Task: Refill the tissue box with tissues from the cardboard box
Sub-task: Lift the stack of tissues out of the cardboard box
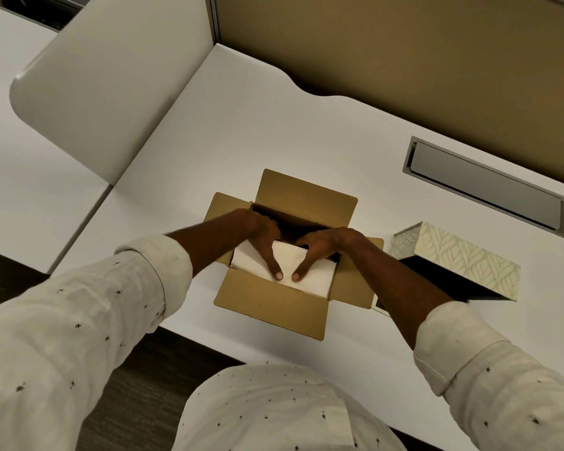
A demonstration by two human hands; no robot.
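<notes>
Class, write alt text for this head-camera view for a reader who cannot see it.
Both hands, left hand and right hand, grip a white tissue stack inside an open cardboard box on a white desk. A leaf-patterned tissue box lies to the right, its open side showing dark.

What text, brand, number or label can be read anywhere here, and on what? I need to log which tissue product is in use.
None: no readable text shows in this view.
cardboard box: plain brown flaps, no print visible.
tissue box: only a leaf pattern, no wording.
tissues: blank white stack, under both hands, left hand and right hand.
desk and its grey cable flap: unmarked.
</notes>
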